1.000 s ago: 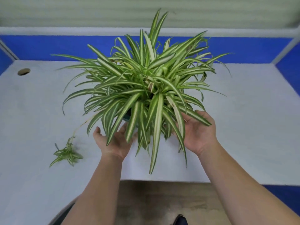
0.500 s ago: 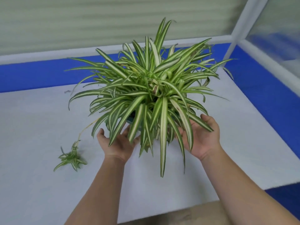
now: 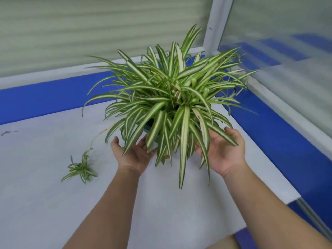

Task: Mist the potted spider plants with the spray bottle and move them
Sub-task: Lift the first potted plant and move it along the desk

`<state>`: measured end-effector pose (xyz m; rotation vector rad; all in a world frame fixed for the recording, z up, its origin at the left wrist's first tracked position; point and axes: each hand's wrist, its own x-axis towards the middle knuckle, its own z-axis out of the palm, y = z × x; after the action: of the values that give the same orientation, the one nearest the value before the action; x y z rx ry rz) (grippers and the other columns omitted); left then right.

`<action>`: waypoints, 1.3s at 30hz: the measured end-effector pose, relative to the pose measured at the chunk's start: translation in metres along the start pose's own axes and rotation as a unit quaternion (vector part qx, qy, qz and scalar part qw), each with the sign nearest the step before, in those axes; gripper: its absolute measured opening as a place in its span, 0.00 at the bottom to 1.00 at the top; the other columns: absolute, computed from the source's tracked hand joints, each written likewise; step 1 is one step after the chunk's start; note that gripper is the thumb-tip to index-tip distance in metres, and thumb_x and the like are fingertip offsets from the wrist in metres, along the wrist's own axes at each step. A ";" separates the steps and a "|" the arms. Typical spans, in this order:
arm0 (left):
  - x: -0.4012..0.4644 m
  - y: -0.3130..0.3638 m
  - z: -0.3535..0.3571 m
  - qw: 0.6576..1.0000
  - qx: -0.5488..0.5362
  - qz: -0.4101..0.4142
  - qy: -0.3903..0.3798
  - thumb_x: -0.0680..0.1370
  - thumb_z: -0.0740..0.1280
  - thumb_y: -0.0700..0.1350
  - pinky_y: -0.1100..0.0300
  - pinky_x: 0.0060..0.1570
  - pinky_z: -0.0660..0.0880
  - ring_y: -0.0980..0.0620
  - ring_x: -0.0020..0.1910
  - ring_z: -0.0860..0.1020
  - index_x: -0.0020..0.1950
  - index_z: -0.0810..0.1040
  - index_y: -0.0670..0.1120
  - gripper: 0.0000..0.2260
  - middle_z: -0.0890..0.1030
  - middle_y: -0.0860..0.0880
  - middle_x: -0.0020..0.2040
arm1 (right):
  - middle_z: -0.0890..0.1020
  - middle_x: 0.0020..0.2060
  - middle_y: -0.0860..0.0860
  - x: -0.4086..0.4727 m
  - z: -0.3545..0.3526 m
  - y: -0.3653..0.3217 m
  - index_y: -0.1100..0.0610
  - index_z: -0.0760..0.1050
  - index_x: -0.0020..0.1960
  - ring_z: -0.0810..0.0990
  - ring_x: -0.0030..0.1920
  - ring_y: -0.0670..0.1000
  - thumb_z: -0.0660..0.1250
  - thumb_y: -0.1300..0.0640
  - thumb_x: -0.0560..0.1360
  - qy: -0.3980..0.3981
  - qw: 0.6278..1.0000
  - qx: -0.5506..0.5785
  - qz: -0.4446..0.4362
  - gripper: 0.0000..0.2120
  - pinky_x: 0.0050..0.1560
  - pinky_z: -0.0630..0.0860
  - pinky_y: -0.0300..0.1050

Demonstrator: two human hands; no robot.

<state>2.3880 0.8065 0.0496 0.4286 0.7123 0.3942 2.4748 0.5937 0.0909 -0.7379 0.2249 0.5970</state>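
Observation:
A bushy spider plant (image 3: 172, 97) with striped green and white leaves sits in a dark teal pot (image 3: 149, 127), mostly hidden by the foliage, over the white desk (image 3: 45, 203). My left hand (image 3: 133, 153) cups the pot's left side and my right hand (image 3: 222, 151) cups its right side. The fingers of both hands reach under the leaves and are hidden there. A thin runner leads from the pot to a small plantlet (image 3: 80, 169) lying on the desk to the left. No spray bottle is in view.
Blue partition panels (image 3: 287, 141) with frosted glass above them close off the desk at the back and right. The desk's right corner and front edge (image 3: 294, 196) lie near my right forearm. A small mark (image 3: 8, 132) is at the far left.
Both hands have carried the plant to the right, towards the desk's right corner, with the plantlet trailing along. The view has swung right with it.

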 end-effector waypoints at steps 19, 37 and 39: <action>0.081 -0.031 0.064 0.998 -0.013 -0.055 -0.039 0.78 0.54 0.67 0.42 0.61 0.70 0.39 0.54 0.79 0.66 0.79 0.39 0.35 0.85 0.39 0.51 | 0.84 0.54 0.61 0.062 -0.008 -0.053 0.63 0.80 0.61 0.82 0.51 0.62 0.51 0.43 0.77 0.027 0.999 0.021 -0.037 0.30 0.71 0.69 0.60; -0.014 0.002 0.040 0.996 0.002 -0.085 -0.034 0.81 0.48 0.68 0.36 0.79 0.56 0.37 0.79 0.66 0.74 0.75 0.41 0.37 0.71 0.35 0.77 | 0.81 0.63 0.62 0.015 0.024 -0.017 0.62 0.75 0.68 0.80 0.65 0.63 0.56 0.37 0.80 0.161 0.983 0.085 -0.006 0.32 0.66 0.74 0.58; -0.040 0.015 0.032 0.996 -0.001 -0.079 -0.036 0.81 0.48 0.68 0.37 0.79 0.57 0.36 0.78 0.67 0.73 0.76 0.41 0.37 0.73 0.35 0.75 | 0.76 0.69 0.63 -0.003 0.035 -0.007 0.62 0.71 0.72 0.75 0.69 0.63 0.56 0.38 0.81 0.171 0.980 0.100 -0.005 0.33 0.65 0.73 0.59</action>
<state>2.3799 0.7920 0.0999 0.3799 0.6709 0.2288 2.4756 0.6120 0.1211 -0.6419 0.5912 0.4273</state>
